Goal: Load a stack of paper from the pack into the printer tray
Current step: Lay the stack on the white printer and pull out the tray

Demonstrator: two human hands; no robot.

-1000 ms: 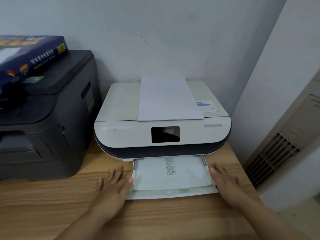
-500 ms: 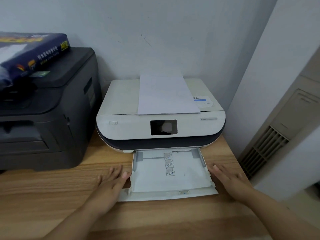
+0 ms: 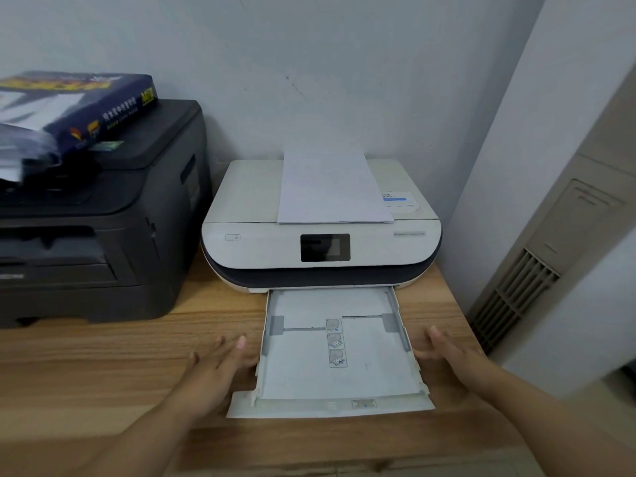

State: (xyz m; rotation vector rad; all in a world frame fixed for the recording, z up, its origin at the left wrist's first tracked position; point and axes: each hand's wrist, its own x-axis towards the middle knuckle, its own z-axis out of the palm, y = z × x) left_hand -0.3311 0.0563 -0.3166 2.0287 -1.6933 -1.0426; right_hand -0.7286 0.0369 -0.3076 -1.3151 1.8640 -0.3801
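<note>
A white printer stands on a wooden desk, and its paper tray is pulled far out toward me with no paper in it. My left hand lies flat against the tray's left side, fingers spread. My right hand rests against the tray's right side, fingers also apart. A stack of white paper lies on the printer's lid. The dark blue paper pack sits on a black printer at the left, its near end torn and blurred.
The black printer fills the desk's left side. The wooden desk ends at the right near a white wall and a beige unit with a vent grille. A grey wall stands behind both printers.
The tray has slid much farther out of the white printer toward me, with both hands moving back alongside it. The view has pulled back and up.
</note>
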